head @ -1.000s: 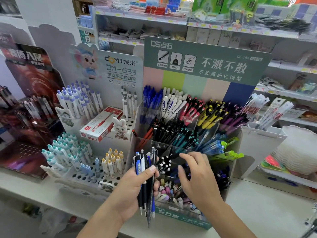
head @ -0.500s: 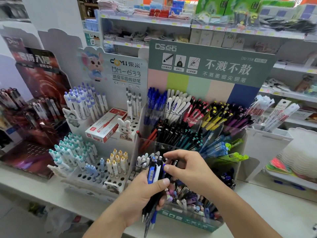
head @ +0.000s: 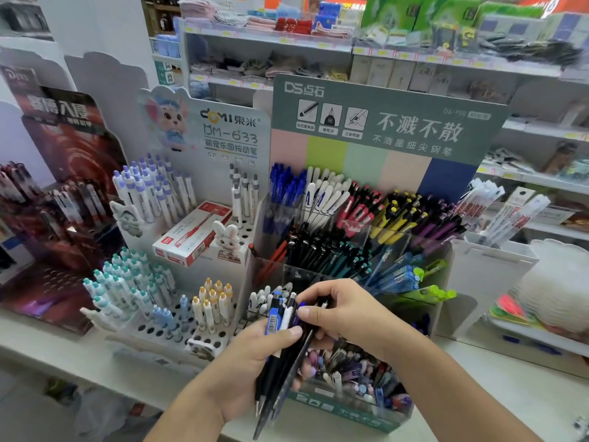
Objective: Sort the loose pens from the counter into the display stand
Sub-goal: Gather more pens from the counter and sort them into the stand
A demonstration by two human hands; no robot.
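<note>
From the head camera we see the green-headed display stand (head: 350, 244), a set of clear plastic compartments in tiers. The back row holds blue pens (head: 283, 189), white ones, red-and-black ones, yellow-and-black ones and purple ones, each colour in its own cell. The middle tier holds black and teal pens (head: 322, 250) beside translucent blue pens. The front bin (head: 357, 374) is a jumble of short pastel pieces.

Our left hand (head: 251, 362) wraps its fingers round a bundle of pens (head: 283, 346), slim smooth barrels in black, blue and white, tips pointing down, held just in front of the stand's lower tier. Our right hand (head: 344, 311) pinches the top end of a dark pen in that bundle between thumb and fingertips.

To the left stands a white cardboard rack (head: 159, 330) pierced with round holes, carrying capped white pens in lilac, teal and yellow, with a red-and-white box (head: 191, 234) lying on its ledge. All rest on a pale counter (head: 510, 393).
</note>
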